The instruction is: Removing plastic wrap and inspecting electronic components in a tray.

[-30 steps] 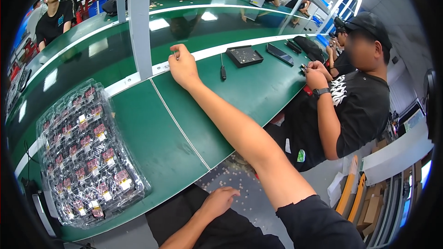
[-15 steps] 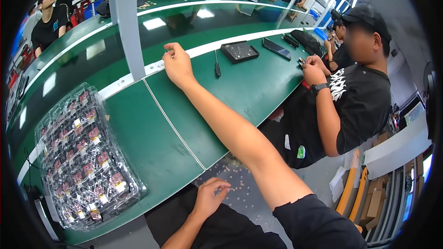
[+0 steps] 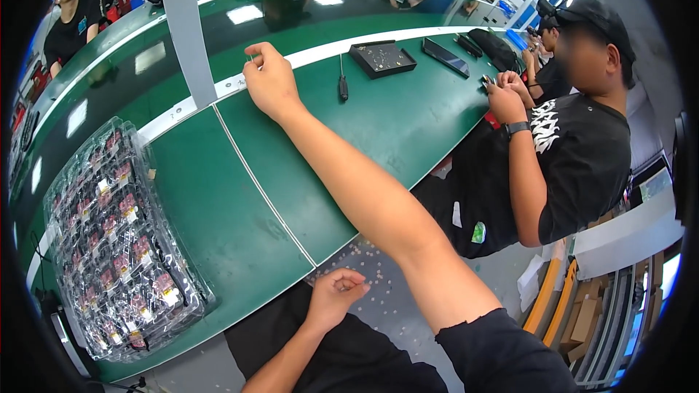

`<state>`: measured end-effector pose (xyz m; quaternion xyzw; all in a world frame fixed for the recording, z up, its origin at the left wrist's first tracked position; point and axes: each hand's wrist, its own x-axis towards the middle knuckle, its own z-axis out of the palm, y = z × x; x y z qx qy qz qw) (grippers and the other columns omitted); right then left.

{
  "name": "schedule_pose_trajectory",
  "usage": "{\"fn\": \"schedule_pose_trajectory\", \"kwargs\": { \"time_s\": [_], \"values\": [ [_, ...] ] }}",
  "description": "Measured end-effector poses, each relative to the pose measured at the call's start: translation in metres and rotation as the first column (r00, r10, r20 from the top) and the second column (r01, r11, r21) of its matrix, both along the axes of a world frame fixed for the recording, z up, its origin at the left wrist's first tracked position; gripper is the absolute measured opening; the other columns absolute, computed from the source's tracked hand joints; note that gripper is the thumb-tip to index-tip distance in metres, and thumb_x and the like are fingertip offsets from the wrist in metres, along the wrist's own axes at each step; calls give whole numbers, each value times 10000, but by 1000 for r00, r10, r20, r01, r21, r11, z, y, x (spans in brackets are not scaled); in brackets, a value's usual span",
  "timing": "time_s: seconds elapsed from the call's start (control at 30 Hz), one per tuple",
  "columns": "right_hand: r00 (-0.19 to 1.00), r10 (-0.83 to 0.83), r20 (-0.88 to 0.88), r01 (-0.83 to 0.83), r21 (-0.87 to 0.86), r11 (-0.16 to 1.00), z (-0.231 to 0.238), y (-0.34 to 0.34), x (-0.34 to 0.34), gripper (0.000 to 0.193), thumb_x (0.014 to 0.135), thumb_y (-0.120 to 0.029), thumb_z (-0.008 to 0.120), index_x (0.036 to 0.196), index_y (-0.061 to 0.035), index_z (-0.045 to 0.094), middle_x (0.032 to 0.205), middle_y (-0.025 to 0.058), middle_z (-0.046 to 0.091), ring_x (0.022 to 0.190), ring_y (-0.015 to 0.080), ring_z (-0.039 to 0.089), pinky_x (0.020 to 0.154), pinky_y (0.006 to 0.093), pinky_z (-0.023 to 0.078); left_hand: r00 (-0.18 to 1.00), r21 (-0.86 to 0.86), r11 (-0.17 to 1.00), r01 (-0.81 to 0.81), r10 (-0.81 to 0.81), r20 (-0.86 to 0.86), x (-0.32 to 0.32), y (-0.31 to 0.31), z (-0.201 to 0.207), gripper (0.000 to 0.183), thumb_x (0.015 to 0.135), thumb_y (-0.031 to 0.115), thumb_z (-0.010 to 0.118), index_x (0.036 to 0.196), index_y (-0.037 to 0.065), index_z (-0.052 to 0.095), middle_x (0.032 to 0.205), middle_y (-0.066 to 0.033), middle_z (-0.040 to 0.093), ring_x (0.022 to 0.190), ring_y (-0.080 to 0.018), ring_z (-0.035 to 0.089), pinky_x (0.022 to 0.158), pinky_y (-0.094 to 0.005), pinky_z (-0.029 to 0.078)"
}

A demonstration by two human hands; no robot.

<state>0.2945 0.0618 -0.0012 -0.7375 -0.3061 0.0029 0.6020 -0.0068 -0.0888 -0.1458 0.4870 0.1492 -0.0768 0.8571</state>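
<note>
My right arm reaches across the green table, and my right hand hovers at the white strip along the belt, beside the grey post. Its thumb and forefinger are pinched, with a thin sliver at their tips too small to name. Over my lap, by the table's near edge, my left hand is curled closed with nothing visible in it. A black-handled screwdriver lies right of my right hand. Beyond it sits a black tray of small parts. At the left, stacked clear plastic trays hold several small red-and-black assemblies.
A grey upright post stands near my right hand. A dark phone-like device and a black bag lie farther right. Close on my right, a co-worker handles a small item. Small pale bits litter the floor.
The view has shifted slightly, so the table and trays sit a little higher and farther left. My right hand stays pinched by the strip; my left hand stays over my lap.
</note>
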Motion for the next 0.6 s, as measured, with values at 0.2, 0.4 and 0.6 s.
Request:
{"fn": "schedule_pose_trajectory", "kwargs": {
  "time_s": [0.2,0.4,0.6],
  "values": [
    [1000,3,30,-2,-28,1000,0,-4,9,297,952,-70,586,1228,29,635,965,180,735,912,332,712,857,422,544,996,174,982,74,-66,-51,-7,-3,-23,157,895,1,793,1030,-18,716,978,-52,757,879,-100,691,827,-265,558],
    [999,39,27,-38,-51,998,-3,1,6,317,939,-85,593,1229,32,646,948,152,731,898,293,701,847,398,541,999,190,981,26,-17,-49,-3,-4,-15,134,906,8,787,1015,-10,712,986,-52,760,930,-111,714,861,-286,564],
    [997,64,48,-61,-66,996,1,-1,8,348,923,-109,602,1237,34,653,922,118,716,888,242,683,840,370,532,999,62,998,30,-28,-29,-8,3,-19,129,916,11,783,1014,-21,706,987,-67,763,949,-122,726,835,-282,572]
  ]
}}
